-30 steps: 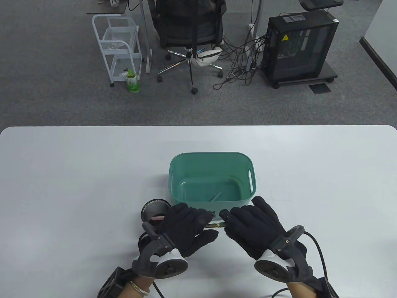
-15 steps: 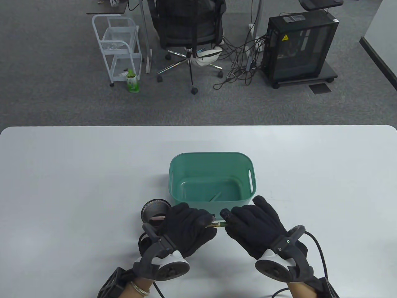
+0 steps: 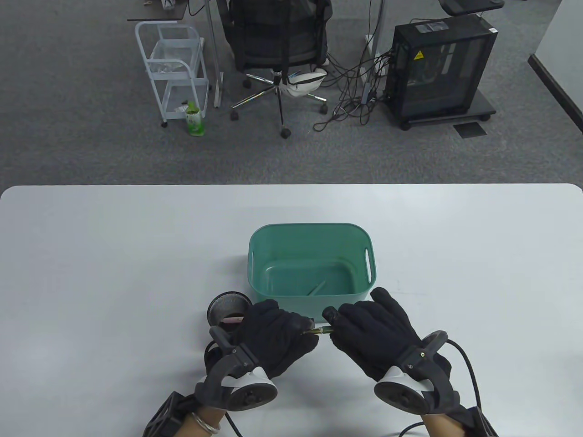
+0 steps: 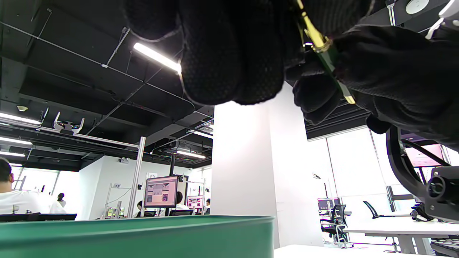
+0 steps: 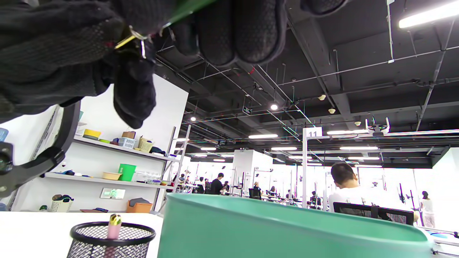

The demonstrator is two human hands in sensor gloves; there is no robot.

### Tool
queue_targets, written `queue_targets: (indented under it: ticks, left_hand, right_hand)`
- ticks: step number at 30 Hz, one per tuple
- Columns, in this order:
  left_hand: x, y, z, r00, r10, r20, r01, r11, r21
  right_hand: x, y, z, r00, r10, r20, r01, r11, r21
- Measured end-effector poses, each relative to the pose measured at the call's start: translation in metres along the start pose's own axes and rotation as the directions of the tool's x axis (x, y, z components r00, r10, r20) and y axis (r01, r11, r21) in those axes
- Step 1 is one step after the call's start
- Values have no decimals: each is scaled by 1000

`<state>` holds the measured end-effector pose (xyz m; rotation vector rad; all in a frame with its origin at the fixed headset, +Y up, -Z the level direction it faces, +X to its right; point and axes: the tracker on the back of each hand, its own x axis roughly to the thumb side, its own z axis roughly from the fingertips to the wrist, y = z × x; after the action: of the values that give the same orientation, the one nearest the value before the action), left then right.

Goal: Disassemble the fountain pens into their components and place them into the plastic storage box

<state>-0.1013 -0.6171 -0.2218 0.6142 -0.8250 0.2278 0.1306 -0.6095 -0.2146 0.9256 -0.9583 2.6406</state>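
Note:
A green fountain pen (image 3: 320, 330) with gold rings is held level between both gloved hands, just in front of the green plastic storage box (image 3: 370, 268). My left hand (image 3: 304, 326) grips its left end and my right hand (image 3: 335, 321) grips its right end. In the left wrist view the pen (image 4: 328, 53) runs from my left fingers (image 4: 233, 57) into the right glove. The right wrist view shows its green barrel (image 5: 186, 8) and a gold clip. One green pen part (image 3: 316, 287) lies on the box floor.
A black mesh pen cup (image 3: 226, 309) holding a pink pen (image 5: 114, 224) stands left of the box, partly hidden by my left hand. The box rim (image 5: 287, 218) rises close below both wrists. Beyond the table's far edge are a chair, a cart and a computer tower.
My left thumb has tucked in under the hand and the left hand has closed up slightly on the pen. The right hand and the box have stayed put.

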Motion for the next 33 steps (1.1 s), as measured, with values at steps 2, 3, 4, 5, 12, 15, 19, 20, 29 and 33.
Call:
queue_targets:
  ticks: [2,3,4,5,12,15,19,20,29,33]
  left_hand:
    - [0,0,0,1000,4,1,-4,1000,-1]
    - [0,0,0,1000,5,1,-5,1000,0]
    - [0,0,0,1000,5,2,-5,1000,1]
    - [-1,0,0,1000,7,2,-7,1000,0]
    - [-2,0,0,1000,16,1,-16,1000,2]
    - [-2,0,0,1000,19,0,-19,1000,3]
    - [-3,0,1,1000,19,-2,-19,1000,1]
    - [-3,0,1,1000,20,-2,-20,1000,0]
    - [-2,-1,1,1000,-6,-11,5,1000,-15]
    - [-2,0,1,1000,-17,-16,16,1000,-10]
  right_hand:
    - [0,0,0,1000,0,1,0,1000,-1]
    - [0,0,0,1000,0,1,0,1000,-2]
    - [0,0,0,1000,0,1,0,1000,-2]
    - [1,0,0,1000,0,2,0,1000,-2]
    - [1,0,0,1000,-2,5,2,1000,-1]
    - [2,0,0,1000,-2,6,2,1000,-1]
    - [2,0,0,1000,-2,5,2,1000,-1]
    - [2,0,0,1000,-2,5,2,1000,-1]
    - [1,0,0,1000,-1,1,1,1000,0]
    - [1,0,0,1000,1,-1,-1,1000,0]
